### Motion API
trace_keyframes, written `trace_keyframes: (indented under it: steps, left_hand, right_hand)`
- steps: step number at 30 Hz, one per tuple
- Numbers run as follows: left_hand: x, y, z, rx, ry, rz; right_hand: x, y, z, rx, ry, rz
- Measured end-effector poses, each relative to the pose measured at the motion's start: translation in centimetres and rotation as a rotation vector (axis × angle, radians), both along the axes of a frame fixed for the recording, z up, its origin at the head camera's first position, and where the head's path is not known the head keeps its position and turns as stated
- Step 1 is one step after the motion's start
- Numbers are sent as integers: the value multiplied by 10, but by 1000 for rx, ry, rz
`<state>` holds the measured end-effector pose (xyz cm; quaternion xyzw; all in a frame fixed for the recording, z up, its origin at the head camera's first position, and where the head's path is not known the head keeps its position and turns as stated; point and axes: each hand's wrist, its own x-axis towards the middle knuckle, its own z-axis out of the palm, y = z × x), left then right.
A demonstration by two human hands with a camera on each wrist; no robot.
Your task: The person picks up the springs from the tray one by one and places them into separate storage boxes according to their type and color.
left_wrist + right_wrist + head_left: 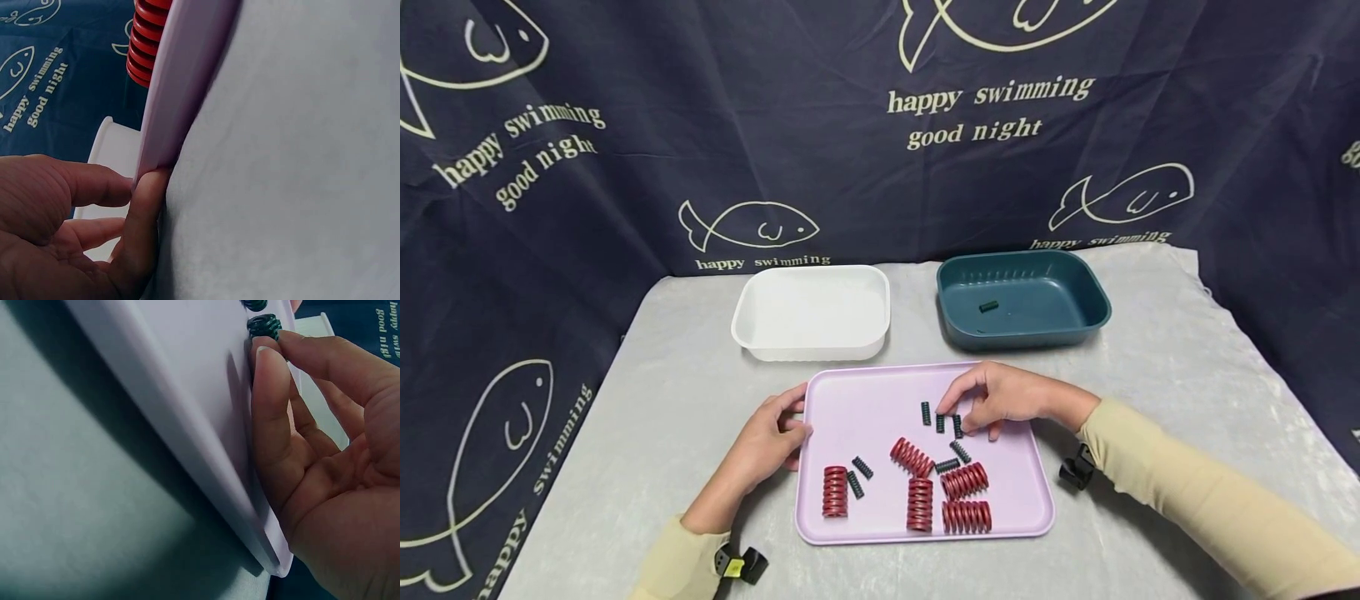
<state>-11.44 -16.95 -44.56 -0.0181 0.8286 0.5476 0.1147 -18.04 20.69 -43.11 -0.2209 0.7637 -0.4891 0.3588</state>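
My left hand (769,437) pinches the left rim of a lilac tray (842,400); the left wrist view shows its fingers (103,186) on both sides of that edge. Over the tray's upper right, my right hand (1007,393) reaches down with index finger and thumb apart, beside small dark green springs (957,426). Up close in the right wrist view, its fingertips (273,359) are at one green spring (265,326). Several large red springs (920,504) lie on the tray's lower half, with one red spring (835,492) and two small dark springs (862,467) at left.
Behind the tray stand a white bin (811,312) at left and a dark teal bin (1037,321) at right. A small green spring (988,307) lies inside the teal bin. A navy curtain (850,167) hangs behind the grey-white covered table (700,358).
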Motion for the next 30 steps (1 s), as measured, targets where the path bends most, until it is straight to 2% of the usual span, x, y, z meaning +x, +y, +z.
trace_keyframes:
  steps: [7, 15, 21, 30]
  left_hand:
    - [0, 0, 1, 3, -4, 1]
    - [1, 0, 1, 5, -6, -4]
    - [0, 0, 1, 5, -2, -5]
    - [1, 1, 1, -12, -8, 3]
  right_hand:
    - [0, 0, -3, -21, 60, 39]
    - [1, -1, -5, 5, 84, 12]
    - [1, 0, -5, 0, 134, 25]
    - [4, 1, -6, -13, 114, 3]
